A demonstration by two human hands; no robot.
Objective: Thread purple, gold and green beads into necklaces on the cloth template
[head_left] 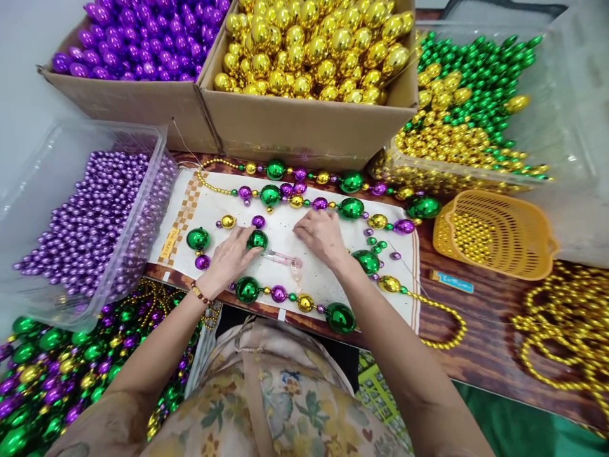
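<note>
My left hand (231, 257) has its thumb and index finger around a large green ball bead (257, 239) lying on the white cloth (290, 219). A purple bead (257, 221) touches its far side. To the right, my right hand (322, 236) is closed in a pinch just above the cloth; whatever its fingertips hold is too fine to make out. Between the hands lies a small pinkish clear strip (283, 258). A bead strand (278, 293) runs along the cloth's near edge, and another bead strand (320, 203) crosses beyond my hands. Left of my left hand sits another green bead (198, 238).
Cardboard boxes of purple beads (147, 41) and gold beads (309, 51) stand behind the cloth. Clear tubs hold small purple beads (95, 216) and green and gold beads (476, 82). An orange basket (518, 238), a blue-labelled blade (451, 281) and gold strands (566, 324) lie right.
</note>
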